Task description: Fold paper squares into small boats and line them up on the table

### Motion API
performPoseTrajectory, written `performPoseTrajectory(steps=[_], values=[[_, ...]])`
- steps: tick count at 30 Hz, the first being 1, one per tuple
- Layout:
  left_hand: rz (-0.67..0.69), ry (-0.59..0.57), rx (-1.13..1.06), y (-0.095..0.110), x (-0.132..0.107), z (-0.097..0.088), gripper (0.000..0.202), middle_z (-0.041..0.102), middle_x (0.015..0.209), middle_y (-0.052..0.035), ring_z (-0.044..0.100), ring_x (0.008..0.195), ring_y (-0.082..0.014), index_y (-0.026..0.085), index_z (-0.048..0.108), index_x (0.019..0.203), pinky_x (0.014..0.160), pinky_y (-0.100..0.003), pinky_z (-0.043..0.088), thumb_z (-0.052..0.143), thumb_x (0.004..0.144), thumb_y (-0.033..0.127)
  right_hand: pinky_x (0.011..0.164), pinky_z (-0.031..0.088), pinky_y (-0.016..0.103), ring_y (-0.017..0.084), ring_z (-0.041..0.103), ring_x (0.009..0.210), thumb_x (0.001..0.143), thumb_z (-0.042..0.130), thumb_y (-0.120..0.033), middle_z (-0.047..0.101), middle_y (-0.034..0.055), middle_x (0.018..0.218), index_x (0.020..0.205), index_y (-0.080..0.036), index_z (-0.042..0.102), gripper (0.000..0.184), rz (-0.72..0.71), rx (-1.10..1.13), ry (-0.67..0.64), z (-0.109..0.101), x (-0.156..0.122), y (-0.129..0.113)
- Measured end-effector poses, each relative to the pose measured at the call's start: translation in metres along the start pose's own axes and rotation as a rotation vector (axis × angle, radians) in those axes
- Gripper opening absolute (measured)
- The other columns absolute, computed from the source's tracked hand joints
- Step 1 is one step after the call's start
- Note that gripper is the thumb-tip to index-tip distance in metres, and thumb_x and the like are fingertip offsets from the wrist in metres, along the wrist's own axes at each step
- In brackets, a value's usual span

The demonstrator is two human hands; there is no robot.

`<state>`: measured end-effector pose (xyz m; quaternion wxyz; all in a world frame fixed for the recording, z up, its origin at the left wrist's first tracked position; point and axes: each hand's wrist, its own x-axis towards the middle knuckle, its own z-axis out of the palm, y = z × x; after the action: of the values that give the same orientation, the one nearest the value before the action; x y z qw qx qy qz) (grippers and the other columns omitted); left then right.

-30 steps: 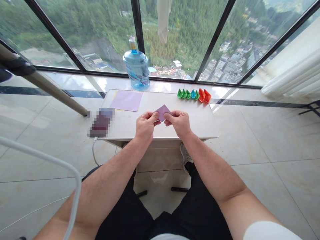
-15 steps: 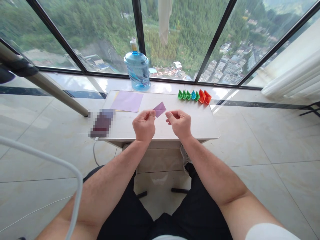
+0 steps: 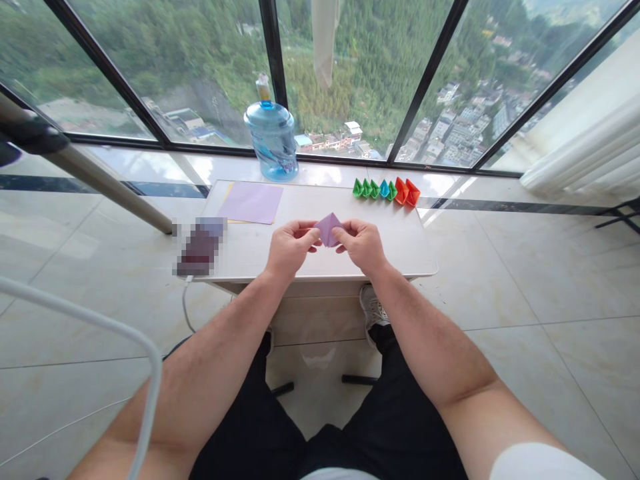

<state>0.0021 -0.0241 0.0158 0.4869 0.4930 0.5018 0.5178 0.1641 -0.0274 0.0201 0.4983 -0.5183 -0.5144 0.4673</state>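
Between my hands, above the middle of the white table point(image 3: 250, 257), is a small folded purple paper point(image 3: 329, 231), diamond-shaped with a crease down its centre. My left hand point(image 3: 293, 248) pinches its left corner between thumb and fingers. At the opposite corner my right hand point(image 3: 361, 245) is closed on it in the same way. Flat at the table's back left lie purple paper sheets point(image 3: 254, 203), with a yellowish edge showing underneath. A row of small folded paper boats point(image 3: 385, 191), green, blue and red-orange, stands along the back right edge.
A blue water jug point(image 3: 273, 141) stands behind the table by the window. At the left table edge lies a blurred-out phone-like object point(image 3: 201, 248) with a white cable point(image 3: 186, 308). A thick white tube point(image 3: 120, 325) curves through the left foreground, near my left arm.
My right hand has come in and now grips the purple paper, which only my left hand held before. The paper has turned from a slanted rectangle to an upright diamond.
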Motion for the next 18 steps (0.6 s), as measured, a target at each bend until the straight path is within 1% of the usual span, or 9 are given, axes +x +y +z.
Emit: performPoseTrajectory(steps=[1, 3, 7, 9, 13, 16, 18], values=[[-0.041, -0.048, -0.038, 0.001, 0.001, -0.001, 0.029, 0.073, 0.073, -0.0052, 0.068, 0.066, -0.0170, 0.013, 0.073, 0.089, 0.058, -0.027, 0.054, 0.078, 0.071, 0.036, 0.052, 0.057, 0.025, 0.015, 0.068, 0.059, 0.075, 0.075, -0.044, 0.073, 0.0032, 0.066, 0.079, -0.016, 0.070, 0.029, 0.003, -0.010, -0.035, -0.001, 0.000, 0.000], [-0.067, -0.094, -0.078, 0.003, -0.001, -0.002, 0.025, 0.069, 0.066, -0.0031, 0.065, 0.060, -0.0147, 0.014, 0.069, 0.076, 0.055, -0.025, 0.051, 0.081, 0.068, 0.034, 0.048, 0.054, 0.023, 0.014, 0.066, 0.056, 0.075, 0.076, -0.044, 0.072, 0.0030, 0.064, 0.076, -0.016, 0.068, 0.030, 0.000, -0.033, -0.097, -0.002, 0.000, 0.000], [-0.067, -0.149, -0.092, 0.008, -0.005, -0.001, 0.023, 0.068, 0.061, -0.0017, 0.061, 0.055, -0.0128, 0.015, 0.066, 0.071, 0.054, -0.025, 0.050, 0.083, 0.065, 0.030, 0.044, 0.048, 0.020, 0.011, 0.061, 0.049, 0.076, 0.078, -0.043, 0.068, 0.0012, 0.057, 0.069, -0.016, 0.064, 0.031, -0.049, -0.056, -0.171, -0.003, -0.002, 0.000], [-0.054, -0.151, -0.112, 0.009, -0.005, -0.001, 0.024, 0.067, 0.060, -0.0014, 0.061, 0.054, -0.0123, 0.015, 0.066, 0.069, 0.054, -0.025, 0.050, 0.084, 0.063, 0.030, 0.044, 0.047, 0.020, 0.011, 0.060, 0.048, 0.076, 0.078, -0.045, 0.066, 0.0007, 0.055, 0.069, -0.016, 0.063, 0.033, -0.054, -0.030, -0.185, -0.003, -0.002, 0.000], [-0.059, -0.152, -0.161, 0.009, -0.004, -0.003, 0.027, 0.069, 0.060, -0.0011, 0.061, 0.052, -0.0123, 0.015, 0.067, 0.072, 0.055, -0.025, 0.051, 0.086, 0.061, 0.030, 0.045, 0.052, 0.023, 0.014, 0.065, 0.050, 0.075, 0.079, -0.052, 0.069, 0.0017, 0.060, 0.077, -0.016, 0.067, 0.038, -0.020, 0.050, -0.237, -0.005, -0.002, -0.002], [-0.103, -0.186, -0.169, 0.010, -0.004, -0.005, 0.023, 0.073, 0.065, -0.0028, 0.066, 0.057, -0.0145, 0.015, 0.071, 0.080, 0.060, -0.028, 0.056, 0.082, 0.064, 0.028, 0.047, 0.054, 0.024, 0.015, 0.066, 0.051, 0.072, 0.081, -0.055, 0.070, 0.0021, 0.059, 0.079, -0.016, 0.069, 0.042, -0.005, 0.083, -0.214, -0.007, -0.002, -0.003], [-0.105, -0.182, -0.161, 0.012, -0.005, -0.006, 0.021, 0.074, 0.066, -0.0033, 0.068, 0.059, -0.0152, 0.015, 0.073, 0.082, 0.061, -0.028, 0.057, 0.079, 0.066, 0.026, 0.048, 0.055, 0.024, 0.015, 0.067, 0.052, 0.070, 0.081, -0.056, 0.070, 0.0023, 0.058, 0.081, -0.016, 0.070, 0.043, 0.011, 0.095, -0.199, -0.009, -0.002, -0.005]])
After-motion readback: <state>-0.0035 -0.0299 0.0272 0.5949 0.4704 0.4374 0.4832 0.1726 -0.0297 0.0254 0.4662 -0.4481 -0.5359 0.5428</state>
